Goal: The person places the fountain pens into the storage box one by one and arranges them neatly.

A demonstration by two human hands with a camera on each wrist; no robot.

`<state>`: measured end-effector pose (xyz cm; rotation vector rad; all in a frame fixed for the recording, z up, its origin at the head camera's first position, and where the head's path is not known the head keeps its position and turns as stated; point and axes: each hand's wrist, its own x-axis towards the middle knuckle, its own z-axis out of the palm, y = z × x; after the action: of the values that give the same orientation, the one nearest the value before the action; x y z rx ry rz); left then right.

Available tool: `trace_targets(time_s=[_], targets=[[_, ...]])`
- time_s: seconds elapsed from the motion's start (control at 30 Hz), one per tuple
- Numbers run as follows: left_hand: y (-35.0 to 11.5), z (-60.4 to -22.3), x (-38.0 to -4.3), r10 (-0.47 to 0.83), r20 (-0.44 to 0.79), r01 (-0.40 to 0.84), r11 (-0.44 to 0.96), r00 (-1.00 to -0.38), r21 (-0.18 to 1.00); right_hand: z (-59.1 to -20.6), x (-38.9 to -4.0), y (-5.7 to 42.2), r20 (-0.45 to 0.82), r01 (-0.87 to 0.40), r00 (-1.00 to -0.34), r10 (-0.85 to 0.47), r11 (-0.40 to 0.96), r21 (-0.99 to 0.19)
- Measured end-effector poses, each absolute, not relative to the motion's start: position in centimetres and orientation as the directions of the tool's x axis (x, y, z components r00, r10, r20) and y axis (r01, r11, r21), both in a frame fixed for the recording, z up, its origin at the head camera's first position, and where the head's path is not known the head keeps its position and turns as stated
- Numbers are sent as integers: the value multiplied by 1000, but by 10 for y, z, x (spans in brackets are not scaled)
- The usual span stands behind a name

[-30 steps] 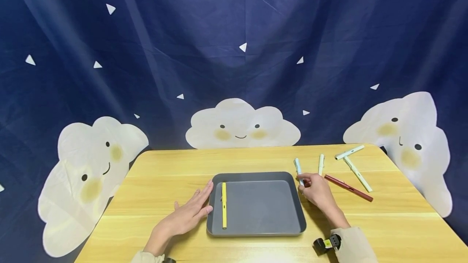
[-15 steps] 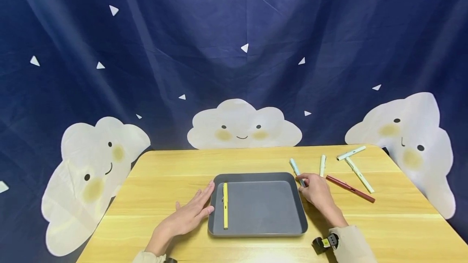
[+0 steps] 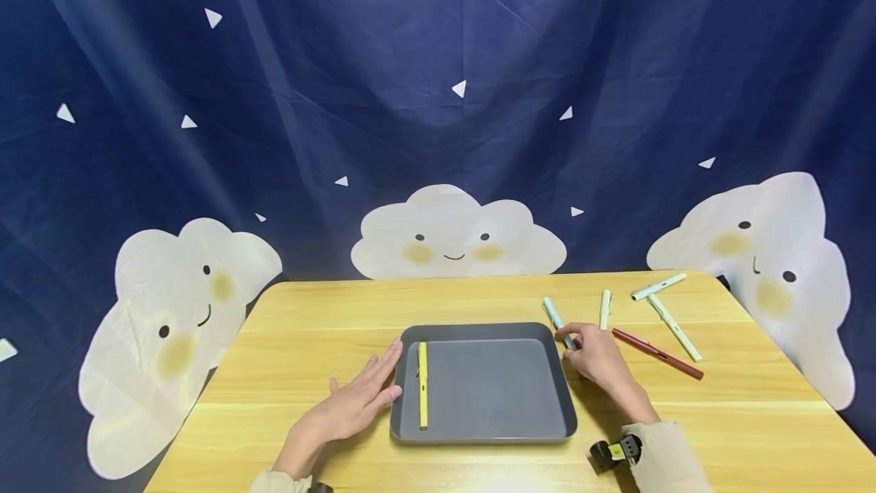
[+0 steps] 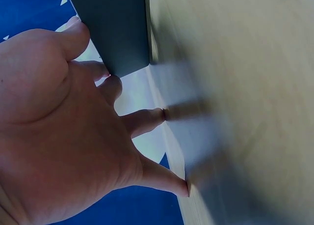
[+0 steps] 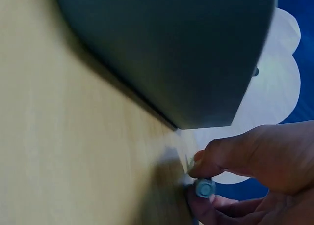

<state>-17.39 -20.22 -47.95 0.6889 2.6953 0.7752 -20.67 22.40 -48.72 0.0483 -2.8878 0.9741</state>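
In the head view my right hand (image 3: 601, 357) pinches a light blue pen (image 3: 552, 313) beside the right wall of a dark grey tray (image 3: 496, 390). The right wrist view shows the round end of that pen (image 5: 205, 188) between thumb and fingers, low over the wood. My left hand (image 3: 345, 408) lies with fingers spread along the tray's left side, fingertips at its wall. In the left wrist view, thumb and fingers of the left hand (image 4: 64, 122) reach the tray wall (image 4: 115, 33), while other fingertips touch the table. A yellow pen (image 3: 423, 385) lies inside the tray, near its left wall.
Right of the tray, a dark red pen (image 3: 658, 354) lies slanted on the wooden table (image 3: 328, 318). Behind it lie a pale green pen (image 3: 605, 309), another pale green pen (image 3: 676, 329) and a pale mint pen (image 3: 658, 287). A dark blue cloud-printed curtain (image 3: 452, 135) hangs behind.
The light blue pen has turned, its far end swinging left toward the tray, with my right hand still pinching it. My left hand keeps its place at the tray.
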Motion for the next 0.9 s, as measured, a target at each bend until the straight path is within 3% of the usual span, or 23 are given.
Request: trace_targets(time_s=[0.33, 0.9], targets=[[-203, -482, -175, 507, -99, 380, 748, -856, 544, -486, -205, 231, 99, -107, -994, -54, 731, -673], [-203, -479, -174, 505, -107, 372, 747, -856, 551, -477, -200, 238, 90, -79, -996, -1, 499, -863]])
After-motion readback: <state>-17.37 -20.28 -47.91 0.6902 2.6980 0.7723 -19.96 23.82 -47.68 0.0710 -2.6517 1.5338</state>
